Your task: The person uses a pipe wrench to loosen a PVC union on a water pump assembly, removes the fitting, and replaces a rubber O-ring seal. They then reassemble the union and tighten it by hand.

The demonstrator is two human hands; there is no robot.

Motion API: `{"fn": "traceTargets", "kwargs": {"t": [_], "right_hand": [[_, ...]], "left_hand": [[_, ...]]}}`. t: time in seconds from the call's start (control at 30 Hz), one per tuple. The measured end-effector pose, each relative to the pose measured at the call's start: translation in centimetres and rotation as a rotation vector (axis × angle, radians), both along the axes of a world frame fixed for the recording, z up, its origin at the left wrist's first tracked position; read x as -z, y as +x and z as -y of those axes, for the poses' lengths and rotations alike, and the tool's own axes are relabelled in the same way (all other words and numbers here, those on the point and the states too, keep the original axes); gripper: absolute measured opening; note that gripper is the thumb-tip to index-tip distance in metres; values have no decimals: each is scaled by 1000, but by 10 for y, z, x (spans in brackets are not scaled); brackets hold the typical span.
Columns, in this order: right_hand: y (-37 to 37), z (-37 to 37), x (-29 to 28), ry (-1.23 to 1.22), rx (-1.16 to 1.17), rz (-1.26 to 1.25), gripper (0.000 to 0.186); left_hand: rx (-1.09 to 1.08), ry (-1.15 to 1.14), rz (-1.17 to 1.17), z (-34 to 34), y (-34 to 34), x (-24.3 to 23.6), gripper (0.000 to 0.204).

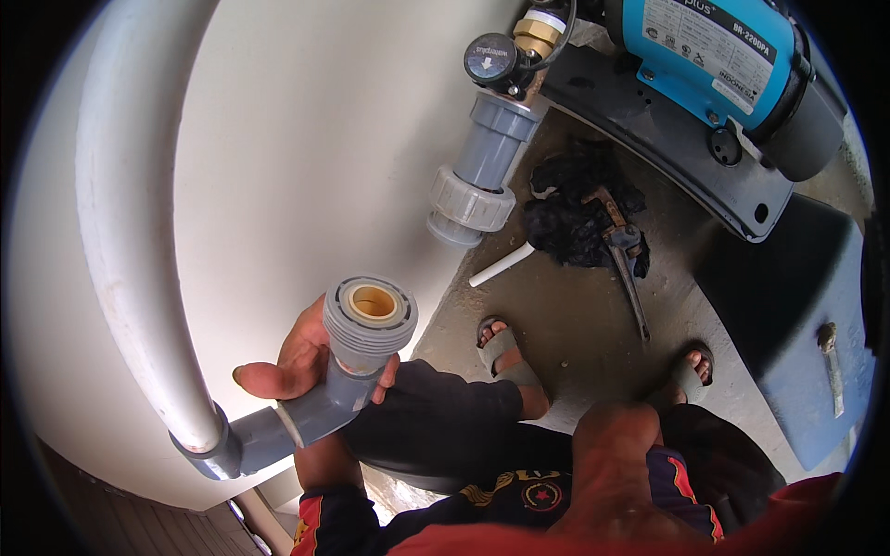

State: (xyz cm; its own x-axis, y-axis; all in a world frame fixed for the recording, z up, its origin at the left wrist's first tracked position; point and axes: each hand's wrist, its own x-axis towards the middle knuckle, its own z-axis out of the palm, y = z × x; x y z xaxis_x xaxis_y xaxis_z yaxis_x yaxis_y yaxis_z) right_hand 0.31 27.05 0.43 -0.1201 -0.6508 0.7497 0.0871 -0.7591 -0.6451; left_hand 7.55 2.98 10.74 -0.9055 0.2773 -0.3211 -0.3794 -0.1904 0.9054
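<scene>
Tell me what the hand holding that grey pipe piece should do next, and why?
Probably swing the threaded grey fitting toward the union nut on the pump's pipe. The left hand grips the fitting, its open threaded end faces up and apart from the nut, and nothing joins them. The right hand rests on the knee.

white label [709, 37] on blue pump [732, 65]
</scene>
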Motion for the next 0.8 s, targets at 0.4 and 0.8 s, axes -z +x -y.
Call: {"fn": "traceTargets", "kwargs": {"t": [0.4, 0.8], "right_hand": [[7, 8, 22, -5, 134, 81, 25], [-2, 2, 21, -57, -10, 67, 26]], "left_hand": [[-190, -60, 123, -6, 4, -8, 126], [23, -161, 169, -10, -1, -13, 138]]}}
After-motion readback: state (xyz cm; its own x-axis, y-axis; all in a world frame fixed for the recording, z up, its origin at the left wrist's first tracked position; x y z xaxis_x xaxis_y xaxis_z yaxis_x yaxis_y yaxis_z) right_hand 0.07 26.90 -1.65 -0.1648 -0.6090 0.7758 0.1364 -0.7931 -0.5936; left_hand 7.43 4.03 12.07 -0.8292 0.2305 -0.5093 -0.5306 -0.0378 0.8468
